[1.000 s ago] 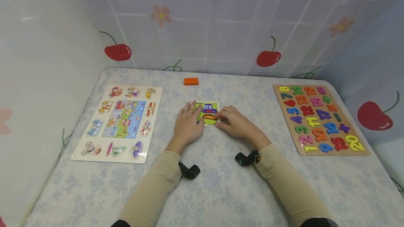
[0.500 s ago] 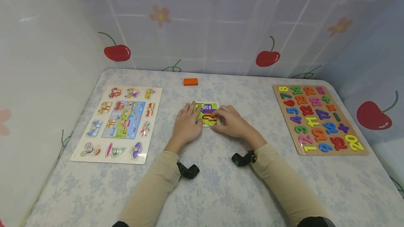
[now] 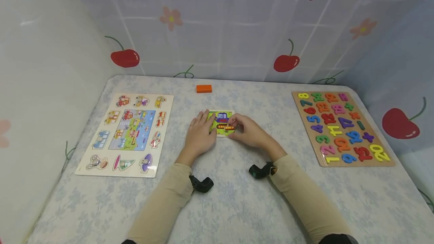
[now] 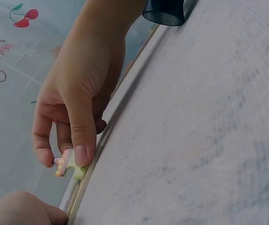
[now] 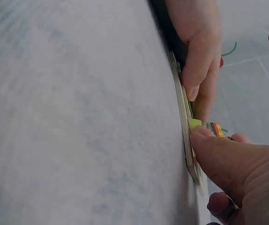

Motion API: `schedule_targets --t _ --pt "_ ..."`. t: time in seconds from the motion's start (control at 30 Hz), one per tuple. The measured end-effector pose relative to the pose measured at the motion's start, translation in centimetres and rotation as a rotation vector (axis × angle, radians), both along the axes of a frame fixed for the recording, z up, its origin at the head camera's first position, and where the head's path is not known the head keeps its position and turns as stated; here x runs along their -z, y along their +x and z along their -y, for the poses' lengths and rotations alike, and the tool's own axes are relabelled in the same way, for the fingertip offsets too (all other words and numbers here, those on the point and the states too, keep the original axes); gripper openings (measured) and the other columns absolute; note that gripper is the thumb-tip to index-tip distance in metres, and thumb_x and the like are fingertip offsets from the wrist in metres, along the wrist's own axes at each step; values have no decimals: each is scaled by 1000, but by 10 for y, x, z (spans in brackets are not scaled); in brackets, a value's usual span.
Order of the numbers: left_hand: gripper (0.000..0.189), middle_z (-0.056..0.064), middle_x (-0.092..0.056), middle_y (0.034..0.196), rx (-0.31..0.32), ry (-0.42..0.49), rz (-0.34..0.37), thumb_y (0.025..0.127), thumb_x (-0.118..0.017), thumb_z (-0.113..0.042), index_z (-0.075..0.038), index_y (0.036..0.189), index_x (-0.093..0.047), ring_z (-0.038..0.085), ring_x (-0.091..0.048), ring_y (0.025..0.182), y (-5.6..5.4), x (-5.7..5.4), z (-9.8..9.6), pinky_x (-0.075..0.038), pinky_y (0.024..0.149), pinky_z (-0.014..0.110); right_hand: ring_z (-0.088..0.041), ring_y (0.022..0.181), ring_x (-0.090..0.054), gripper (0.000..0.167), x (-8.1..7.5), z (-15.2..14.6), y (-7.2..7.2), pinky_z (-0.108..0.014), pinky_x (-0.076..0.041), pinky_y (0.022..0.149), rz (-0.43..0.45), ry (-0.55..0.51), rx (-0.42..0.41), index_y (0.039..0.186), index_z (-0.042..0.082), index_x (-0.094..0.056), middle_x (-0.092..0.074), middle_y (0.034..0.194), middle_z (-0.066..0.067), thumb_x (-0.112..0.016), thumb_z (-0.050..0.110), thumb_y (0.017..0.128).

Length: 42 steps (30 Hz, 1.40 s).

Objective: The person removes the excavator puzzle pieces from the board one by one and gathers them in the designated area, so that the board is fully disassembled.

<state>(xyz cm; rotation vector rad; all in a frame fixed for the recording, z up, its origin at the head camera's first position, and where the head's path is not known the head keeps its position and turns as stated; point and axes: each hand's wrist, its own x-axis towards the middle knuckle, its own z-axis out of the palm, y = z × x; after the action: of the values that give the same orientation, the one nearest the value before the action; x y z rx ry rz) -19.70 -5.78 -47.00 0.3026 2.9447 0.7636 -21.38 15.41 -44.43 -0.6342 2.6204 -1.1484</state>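
A small wooden jigsaw puzzle board [image 3: 231, 111] with a blue vehicle picture on green lies on the table between the hands. My left hand [image 3: 199, 134] rests with fingers extended over its left side. My right hand [image 3: 250, 131] pinches a jigsaw puzzle piece [image 4: 67, 165] between thumb and fingertips at the board's lower right. That piece is yellow-green with an orange band, and in the left wrist view it stands tilted at the board's edge. In the right wrist view its yellow-green end [image 5: 195, 123] shows beside the thumb, close over the board.
An orange block [image 3: 204, 89] lies behind the board. At the left is a vehicle puzzle board [image 3: 81, 165]; at the right, a wooden board [image 3: 323, 159] of coloured numbers and signs. Black wrist cameras [image 3: 202, 185] sit under both sleeves. A printed curtain stands behind the table.
My right hand has shifted slightly left over the board, and the pinched piece's orange band now shows out of line with the picture. My left hand keeps its place on the board.
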Motion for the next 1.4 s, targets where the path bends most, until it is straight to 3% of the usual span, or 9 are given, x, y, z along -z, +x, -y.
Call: schedule_targets --t 0.23,0.57,1.0,1.4 --pt "57 1 -12 168 2 7 -10 103 -36 -37 -23 158 -28 22 -5 157 3 1 1 -5 128 44 -19 69 -48 29 -4 -13 7 -28 -42 62 32 -19 35 119 18 -59 -66 98 -4 -70 15 93" --pt "57 1 -12 169 3 16 -16 104 -35 -37 -23 158 -27 22 -4 157 5 2 3 -5 128 43 -22 73 -49 31 -20 -58 20 -30 -43 62 102 9 103 124 14 -59 -63 100 -9 -67 18 95" --pt "57 1 -12 169 5 11 -22 104 -34 -38 -23 158 -26 22 -4 157 5 0 3 -4 128 43 -22 76 -49 28 -26 -140 34 -28 -43 64 113 156 249 122 8 -56 -59 102 -14 -65 13 95" --pt "57 2 -12 169 13 9 -25 104 -35 -37 -23 158 -26 23 -5 157 5 -2 1 -4 128 43 -22 75 -51 29 -26 -167 43 -29 -45 62 152 234 308 121 8 -55 -62 99 -14 -66 16 95"
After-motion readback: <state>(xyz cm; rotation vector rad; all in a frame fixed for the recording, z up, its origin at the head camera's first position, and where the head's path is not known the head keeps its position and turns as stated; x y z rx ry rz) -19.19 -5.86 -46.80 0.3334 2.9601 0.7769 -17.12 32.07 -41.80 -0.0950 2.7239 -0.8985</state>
